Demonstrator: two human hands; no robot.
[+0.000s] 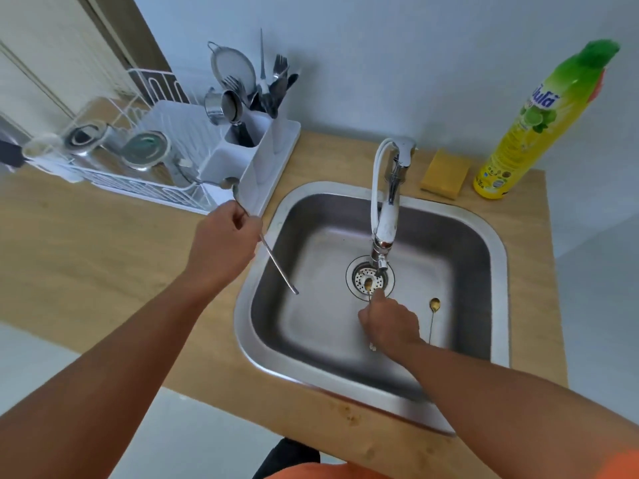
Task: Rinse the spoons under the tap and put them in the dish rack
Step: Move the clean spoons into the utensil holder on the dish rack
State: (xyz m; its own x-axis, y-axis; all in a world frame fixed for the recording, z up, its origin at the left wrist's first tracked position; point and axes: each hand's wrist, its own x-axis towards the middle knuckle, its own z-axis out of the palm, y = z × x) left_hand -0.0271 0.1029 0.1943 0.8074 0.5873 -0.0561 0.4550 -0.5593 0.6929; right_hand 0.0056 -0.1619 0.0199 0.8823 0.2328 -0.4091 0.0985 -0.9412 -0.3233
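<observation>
My left hand [224, 236] grips a long silver spoon [276, 264] by the middle of its handle, bowl end up near the white dish rack [145, 188], over the counter left of the sink. My right hand [390, 323] is inside the steel sink [311, 340] and holds a gold spoon [368, 284] with its bowl under the tap spout [380, 262], above the drain. A second gold spoon [434, 314] lies on the sink floor just right of that hand. The rack's white cutlery holder [262, 146] is full of forks and utensils.
A yellow sponge [444, 174] and a tall yellow-green dish soap bottle [539, 122] stand behind the sink on the wooden counter [86, 257]. Metal lids and cups lie in the rack. The counter's front edge is close to my body.
</observation>
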